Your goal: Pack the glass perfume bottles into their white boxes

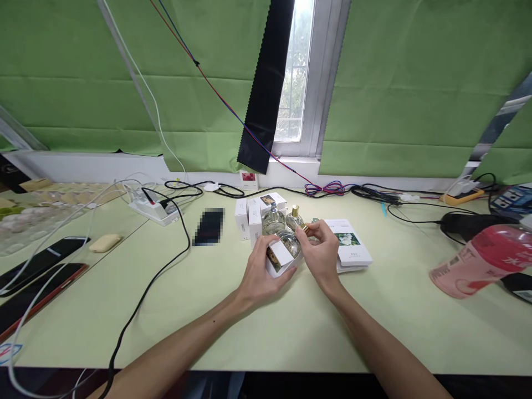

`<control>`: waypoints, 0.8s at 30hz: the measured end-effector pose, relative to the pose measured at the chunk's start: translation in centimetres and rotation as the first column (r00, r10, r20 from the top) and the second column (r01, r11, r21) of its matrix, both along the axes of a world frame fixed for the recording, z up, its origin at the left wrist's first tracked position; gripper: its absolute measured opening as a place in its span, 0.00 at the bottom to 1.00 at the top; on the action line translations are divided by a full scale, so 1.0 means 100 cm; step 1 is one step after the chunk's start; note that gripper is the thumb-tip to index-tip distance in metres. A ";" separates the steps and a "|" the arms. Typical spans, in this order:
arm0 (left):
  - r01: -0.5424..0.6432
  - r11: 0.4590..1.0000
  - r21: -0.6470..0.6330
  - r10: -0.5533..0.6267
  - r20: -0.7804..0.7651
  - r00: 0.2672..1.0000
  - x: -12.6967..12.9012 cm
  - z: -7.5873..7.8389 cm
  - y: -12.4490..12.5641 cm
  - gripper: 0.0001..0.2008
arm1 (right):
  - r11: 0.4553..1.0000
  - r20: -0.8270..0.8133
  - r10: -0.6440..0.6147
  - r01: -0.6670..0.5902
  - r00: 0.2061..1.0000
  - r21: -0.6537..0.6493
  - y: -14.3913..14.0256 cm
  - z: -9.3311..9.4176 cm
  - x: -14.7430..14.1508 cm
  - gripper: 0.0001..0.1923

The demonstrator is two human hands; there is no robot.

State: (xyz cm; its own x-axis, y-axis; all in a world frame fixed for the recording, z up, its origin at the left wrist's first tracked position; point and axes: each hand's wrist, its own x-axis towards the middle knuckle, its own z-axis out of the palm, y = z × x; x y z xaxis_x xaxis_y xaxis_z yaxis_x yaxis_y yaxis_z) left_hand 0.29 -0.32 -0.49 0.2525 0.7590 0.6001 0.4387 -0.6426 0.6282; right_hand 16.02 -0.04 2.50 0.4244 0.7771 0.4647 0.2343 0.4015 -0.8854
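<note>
A round glass perfume bottle (290, 242) sits partly inside a small white carton (277, 258) at the middle of the pale green desk (266, 327), its gold cap (305, 228) pointing up and to the right. The left hand (262, 275) is wrapped around the carton from below and the near side, fingers curled against its white flap, so it is closed on the box. The right hand (321, 256) pinches the bottle at its gold cap with thumb and fingertips, closed narrowly on the neck end. Just behind the hands stand two more glass perfume bottles, one with a silver cap (272, 219) and one with a gold cap (294, 217), touching or nearly touching each other. To their left stand upright white cartons (248, 220), and another carton with a printed picture (270, 200) lies behind them. Just to the right of the right hand lies a flat white box with a flower print (351, 244). Further back, near the wall, a small box with a red picture (248, 178) stands by itself. A black cable (166, 271) crosses the desk on the left, coming from a white power strip (153, 209). Two dark phones (41, 271) lie at the far left, and a pink tumbler (482, 260) lies on its side at the right edge.
</note>
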 end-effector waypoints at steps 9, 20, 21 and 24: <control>0.004 1.000 0.005 -0.004 0.028 1.000 0.000 -0.003 0.001 0.31 | 1.000 -0.022 0.022 -0.022 1.000 0.001 0.000 -0.001 0.000 0.14; 0.008 1.000 -0.001 -0.008 0.035 0.999 0.000 -0.002 0.001 0.31 | 1.000 -0.013 0.005 -0.005 1.000 -0.024 0.000 0.000 0.000 0.14; 0.008 1.000 -0.005 -0.007 0.036 0.999 0.000 -0.002 0.001 0.31 | 1.000 -0.012 0.004 -0.005 1.000 -0.024 0.000 0.000 0.000 0.14; 0.011 1.000 -0.006 -0.010 0.038 0.999 0.000 -0.003 0.001 0.31 | 1.000 -0.011 0.005 -0.005 1.000 -0.025 -0.001 0.000 0.001 0.14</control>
State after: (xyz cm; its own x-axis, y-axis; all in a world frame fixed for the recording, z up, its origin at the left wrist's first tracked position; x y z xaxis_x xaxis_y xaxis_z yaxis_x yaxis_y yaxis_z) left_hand 0.28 -0.18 -0.74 0.2373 0.7603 0.6046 0.4076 -0.6429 0.6485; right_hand 16.09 -0.11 2.52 0.4258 0.7905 0.4402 0.2224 0.3802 -0.8978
